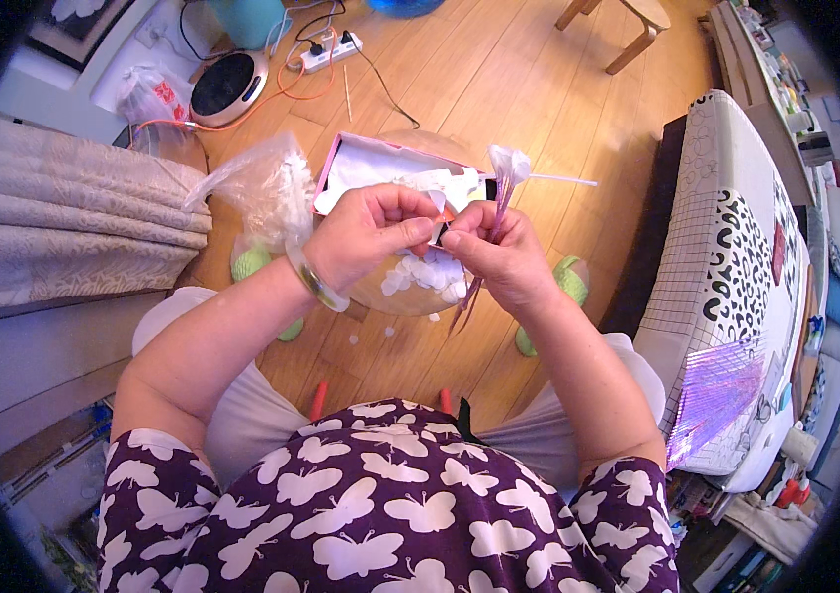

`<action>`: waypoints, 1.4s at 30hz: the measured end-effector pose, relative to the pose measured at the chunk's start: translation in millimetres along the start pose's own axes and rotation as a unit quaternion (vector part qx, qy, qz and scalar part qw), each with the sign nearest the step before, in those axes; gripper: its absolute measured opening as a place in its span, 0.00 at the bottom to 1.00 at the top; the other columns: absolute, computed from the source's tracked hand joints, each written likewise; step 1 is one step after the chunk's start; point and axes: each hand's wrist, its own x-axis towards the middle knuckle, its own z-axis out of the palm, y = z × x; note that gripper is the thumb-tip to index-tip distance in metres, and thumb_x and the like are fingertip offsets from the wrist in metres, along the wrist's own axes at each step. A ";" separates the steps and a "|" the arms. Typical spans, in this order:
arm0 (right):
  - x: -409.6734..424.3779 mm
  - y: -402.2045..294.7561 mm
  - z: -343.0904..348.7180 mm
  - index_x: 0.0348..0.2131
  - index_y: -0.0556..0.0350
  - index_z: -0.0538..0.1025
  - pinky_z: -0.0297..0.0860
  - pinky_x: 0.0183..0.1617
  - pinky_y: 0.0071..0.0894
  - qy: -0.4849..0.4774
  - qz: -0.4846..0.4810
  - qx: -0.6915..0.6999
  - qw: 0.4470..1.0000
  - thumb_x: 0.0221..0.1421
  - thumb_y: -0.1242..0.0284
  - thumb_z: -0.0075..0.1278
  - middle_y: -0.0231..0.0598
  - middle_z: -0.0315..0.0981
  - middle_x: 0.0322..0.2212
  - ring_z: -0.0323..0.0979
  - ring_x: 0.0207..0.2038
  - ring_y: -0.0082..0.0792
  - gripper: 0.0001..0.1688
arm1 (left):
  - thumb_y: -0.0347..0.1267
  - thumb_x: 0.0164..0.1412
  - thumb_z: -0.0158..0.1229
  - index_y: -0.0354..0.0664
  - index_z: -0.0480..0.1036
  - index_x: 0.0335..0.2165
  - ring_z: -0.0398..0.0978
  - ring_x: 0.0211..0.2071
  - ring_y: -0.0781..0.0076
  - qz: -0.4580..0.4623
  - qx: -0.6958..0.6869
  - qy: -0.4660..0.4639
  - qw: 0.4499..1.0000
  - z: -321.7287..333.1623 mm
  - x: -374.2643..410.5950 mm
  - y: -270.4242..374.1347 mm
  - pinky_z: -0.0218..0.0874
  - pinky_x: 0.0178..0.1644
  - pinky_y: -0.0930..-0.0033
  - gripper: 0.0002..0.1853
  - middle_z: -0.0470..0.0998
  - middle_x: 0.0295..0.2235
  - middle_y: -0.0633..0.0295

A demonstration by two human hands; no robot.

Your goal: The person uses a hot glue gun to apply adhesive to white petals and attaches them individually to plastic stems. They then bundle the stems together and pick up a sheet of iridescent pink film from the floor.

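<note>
Both hands meet above a low round stool (372, 295). My right hand (500, 248) grips a bunch of thin shiny purple strips (470, 300), with white petal-like pieces (509, 163) at their upper end. My left hand (372, 230), with a bangle (314, 280) at its wrist, pinches a small white piece (437, 199) close to the right fingertips. A bit of orange shows between the hands; what it belongs to is unclear. Behind them, a pink-edged box (383, 152) holds white pieces. Small white discs (427, 274) lie piled on the stool below.
A clear plastic bag (272, 185) with white contents stands left of the box. A white stick (564, 179) juts out at right. Purple shiny strips (720, 400) lie on the covered surface (676, 296) at right. Cables and a power strip (331, 52) lie on the floor.
</note>
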 end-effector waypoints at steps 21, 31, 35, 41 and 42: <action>-82.9 -35.6 52.6 0.18 0.56 0.67 0.55 0.21 0.11 -0.014 -0.097 -0.072 0.993 0.44 0.77 0.50 0.25 0.63 0.15 0.58 0.18 0.13 0.07 | 0.28 0.51 0.54 0.37 0.67 0.19 0.63 0.23 0.85 0.209 0.096 -0.001 0.973 79.3 -62.6 41.6 0.57 0.29 0.82 0.08 0.67 0.20 0.69; -142.4 -64.7 89.7 0.24 0.54 0.65 0.47 0.16 0.12 0.016 -0.191 0.105 0.976 0.49 0.74 0.45 0.25 0.58 0.14 0.51 0.14 0.13 0.04 | 0.33 0.36 0.66 0.37 0.49 0.50 0.60 0.46 0.73 0.198 0.070 -0.155 0.965 122.7 -98.9 48.2 0.50 0.51 0.71 0.44 0.64 0.42 0.63; -163.2 -77.8 99.4 0.25 0.55 0.65 0.51 0.17 0.11 0.033 -0.227 0.068 0.971 0.50 0.74 0.44 0.27 0.60 0.17 0.55 0.17 0.13 0.04 | 0.34 0.45 0.59 0.38 0.63 0.39 0.66 0.34 0.78 0.103 0.293 -0.162 0.937 134.9 -115.7 19.7 0.59 0.39 0.75 0.21 0.68 0.30 0.65; -179.1 -86.0 84.9 0.47 0.58 0.59 0.60 0.46 0.26 0.001 -0.309 -0.042 0.950 0.44 0.73 0.50 0.40 0.63 0.39 0.63 0.41 0.29 0.30 | 0.37 0.60 0.39 0.37 0.66 0.33 0.60 0.19 0.85 0.068 0.133 -0.156 0.976 168.5 -122.6 19.9 0.54 0.22 0.82 0.14 0.63 0.18 0.69; -182.6 -90.2 80.2 0.53 0.58 0.50 0.50 0.54 0.33 -0.041 -0.284 -0.037 0.957 0.41 0.73 0.53 0.43 0.54 0.49 0.54 0.50 0.33 0.42 | 0.38 0.59 0.40 0.38 0.66 0.33 0.59 0.19 0.85 0.076 0.128 -0.157 0.976 169.7 -120.5 19.0 0.53 0.21 0.83 0.14 0.63 0.18 0.69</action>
